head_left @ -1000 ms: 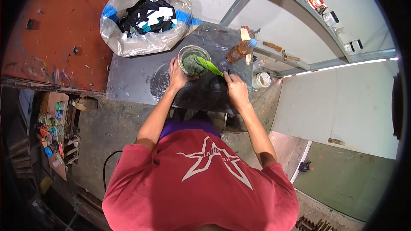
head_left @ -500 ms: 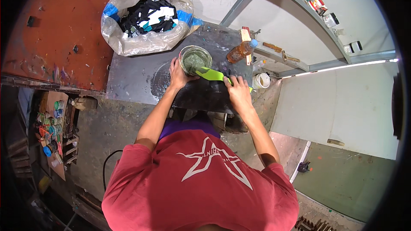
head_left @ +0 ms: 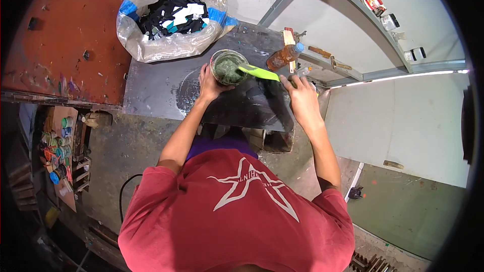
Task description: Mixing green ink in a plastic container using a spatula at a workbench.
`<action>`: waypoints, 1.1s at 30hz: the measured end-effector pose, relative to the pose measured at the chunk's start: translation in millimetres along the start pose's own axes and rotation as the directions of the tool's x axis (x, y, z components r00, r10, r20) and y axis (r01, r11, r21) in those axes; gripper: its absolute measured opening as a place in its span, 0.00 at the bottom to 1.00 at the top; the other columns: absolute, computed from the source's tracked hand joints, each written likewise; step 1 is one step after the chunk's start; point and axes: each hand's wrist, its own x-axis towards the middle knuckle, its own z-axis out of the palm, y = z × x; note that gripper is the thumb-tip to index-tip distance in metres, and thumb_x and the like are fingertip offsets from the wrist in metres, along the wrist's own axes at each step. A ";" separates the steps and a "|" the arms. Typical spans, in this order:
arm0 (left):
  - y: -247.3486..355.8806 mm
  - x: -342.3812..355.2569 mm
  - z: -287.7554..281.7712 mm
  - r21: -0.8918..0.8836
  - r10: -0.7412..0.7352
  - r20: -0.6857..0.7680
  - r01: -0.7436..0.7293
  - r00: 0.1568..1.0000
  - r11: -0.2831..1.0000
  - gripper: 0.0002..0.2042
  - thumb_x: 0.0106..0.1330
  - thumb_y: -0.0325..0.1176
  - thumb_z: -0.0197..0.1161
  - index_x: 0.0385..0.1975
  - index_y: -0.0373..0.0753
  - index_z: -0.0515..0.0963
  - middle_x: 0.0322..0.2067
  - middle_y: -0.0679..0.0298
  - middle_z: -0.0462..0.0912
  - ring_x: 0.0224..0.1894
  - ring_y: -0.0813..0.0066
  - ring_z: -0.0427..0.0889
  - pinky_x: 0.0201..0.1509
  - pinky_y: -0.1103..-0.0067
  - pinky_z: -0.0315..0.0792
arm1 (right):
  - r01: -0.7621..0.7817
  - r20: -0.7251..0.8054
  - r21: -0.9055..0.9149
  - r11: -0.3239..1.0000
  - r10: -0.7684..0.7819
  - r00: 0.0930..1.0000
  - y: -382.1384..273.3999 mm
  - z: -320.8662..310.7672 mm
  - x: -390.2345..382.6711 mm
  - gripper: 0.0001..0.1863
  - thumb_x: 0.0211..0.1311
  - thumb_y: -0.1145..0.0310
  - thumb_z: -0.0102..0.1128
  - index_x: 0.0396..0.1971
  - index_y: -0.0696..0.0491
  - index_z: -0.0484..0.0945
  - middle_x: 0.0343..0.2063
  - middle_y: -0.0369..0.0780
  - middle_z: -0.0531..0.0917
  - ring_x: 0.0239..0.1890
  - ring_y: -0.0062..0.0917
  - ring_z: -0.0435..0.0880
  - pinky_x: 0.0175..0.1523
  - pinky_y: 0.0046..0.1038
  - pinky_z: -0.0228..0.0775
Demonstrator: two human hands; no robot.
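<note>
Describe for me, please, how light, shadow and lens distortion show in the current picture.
In the head view, the lens bows the shelf and blackens the corners; in the head view, a soft shadow darkens the lower middle of the shirt, while the bag catches pale shine; in the head view, the tub and spatula look reasonably clear.

Upper right bright; dark shadow across tabletop (head_left: 156, 88); fisheye rim black, edges bent; lower-left corner dim, perhaps soft.

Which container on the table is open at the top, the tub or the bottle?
The round tub, held by the left hand; the bottle has a blue cap on.
</note>
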 end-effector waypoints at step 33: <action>3.5 11.5 -12.9 0.021 -0.020 0.096 0.018 0.995 1.000 0.57 0.25 0.48 0.90 0.66 0.46 0.72 0.67 0.60 0.74 0.73 0.50 0.60 0.75 0.53 0.52 | 0.348 -0.057 -0.036 0.937 -0.350 0.935 74.9 147.4 73.8 0.35 0.60 0.77 0.52 0.71 0.50 0.68 0.58 0.47 0.80 0.60 0.42 0.79 0.67 0.40 0.69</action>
